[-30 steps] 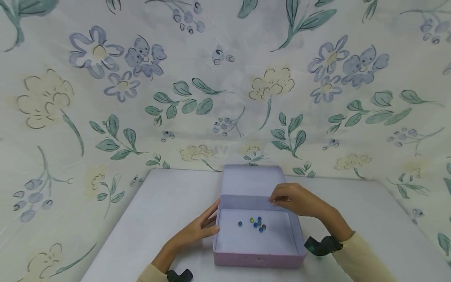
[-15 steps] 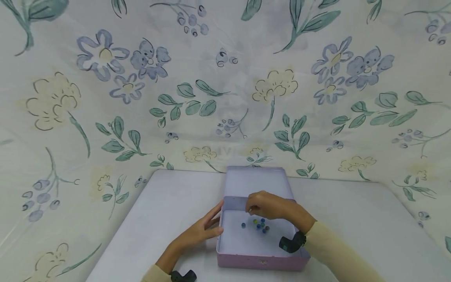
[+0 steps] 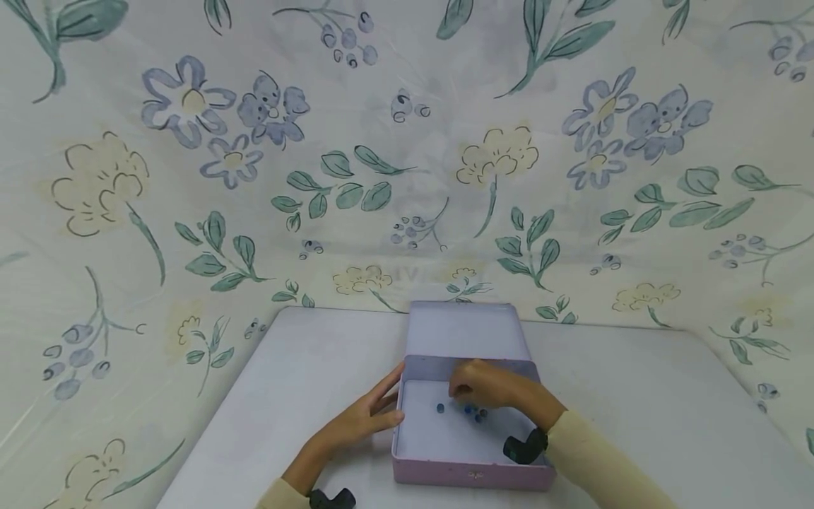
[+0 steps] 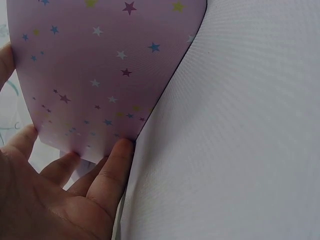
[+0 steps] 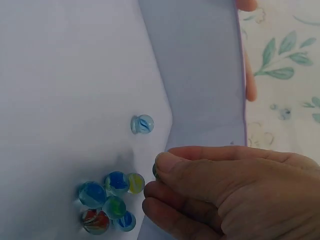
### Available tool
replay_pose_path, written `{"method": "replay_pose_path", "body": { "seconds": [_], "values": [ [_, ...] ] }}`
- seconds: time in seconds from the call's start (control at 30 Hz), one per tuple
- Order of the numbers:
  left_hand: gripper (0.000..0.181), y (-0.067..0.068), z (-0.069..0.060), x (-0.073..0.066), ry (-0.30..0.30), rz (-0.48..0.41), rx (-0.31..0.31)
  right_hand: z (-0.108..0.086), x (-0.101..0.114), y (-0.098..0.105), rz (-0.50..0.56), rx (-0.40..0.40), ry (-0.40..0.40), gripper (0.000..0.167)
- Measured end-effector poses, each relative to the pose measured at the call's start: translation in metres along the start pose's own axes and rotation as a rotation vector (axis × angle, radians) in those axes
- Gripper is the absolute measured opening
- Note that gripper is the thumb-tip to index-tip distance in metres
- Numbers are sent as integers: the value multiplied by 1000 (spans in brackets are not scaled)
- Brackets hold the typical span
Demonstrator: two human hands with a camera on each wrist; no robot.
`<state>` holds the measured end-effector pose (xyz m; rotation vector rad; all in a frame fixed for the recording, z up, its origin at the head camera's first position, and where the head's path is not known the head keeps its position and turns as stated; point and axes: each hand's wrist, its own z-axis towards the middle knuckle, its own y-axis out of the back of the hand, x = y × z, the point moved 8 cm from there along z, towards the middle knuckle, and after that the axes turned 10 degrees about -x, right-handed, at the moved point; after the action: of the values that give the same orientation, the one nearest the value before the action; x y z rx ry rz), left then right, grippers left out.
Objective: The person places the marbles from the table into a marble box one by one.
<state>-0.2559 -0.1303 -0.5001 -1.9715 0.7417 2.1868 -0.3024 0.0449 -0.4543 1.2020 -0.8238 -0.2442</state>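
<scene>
A pink metal box [image 3: 473,474] with its lid [image 3: 467,329] tipped back stands on the table. My left hand [image 3: 356,420] rests against the box's left side; in the left wrist view its fingertips touch the star-printed wall [image 4: 107,70]. Inside the box, my right hand [image 3: 486,384] is low over the floor. Between its thumb and forefinger it pinches a marble [image 5: 155,171], mostly hidden, with only a dark green edge showing. Beside those fingers lies a cluster of several glass marbles [image 5: 115,206], blue, green, yellow and red. One pale blue marble [image 5: 144,124] lies apart.
The white table [image 3: 305,360] surrounds the box. Behind it hangs a floral cloth [image 3: 407,162]. The box's side walls and raised lid bound the space round the right hand.
My right hand has moved left from over the box's back right edge, then down inside among the marbles. The left hand has stayed against the box. The head view has shifted slightly.
</scene>
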Motion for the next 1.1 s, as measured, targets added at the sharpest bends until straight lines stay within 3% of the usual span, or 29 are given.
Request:
{"method": "replay_pose_path", "body": {
  "seconds": [0.3,0.6,0.83,1.1],
  "values": [
    [81,0,-1,-7,-19,-26,18,0,-3,-3,-17,1,10,11],
    [79,-1,-1,-1,-16,-28,23,0,-3,-10,-27,16,-10,12],
    [79,-1,-2,-2,-22,-29,21,-1,0,-15,-110,51,-13,12],
    [78,-2,-2,-2,-21,-31,23,-2,1,-15,-101,57,-24,13]
  ]
}}
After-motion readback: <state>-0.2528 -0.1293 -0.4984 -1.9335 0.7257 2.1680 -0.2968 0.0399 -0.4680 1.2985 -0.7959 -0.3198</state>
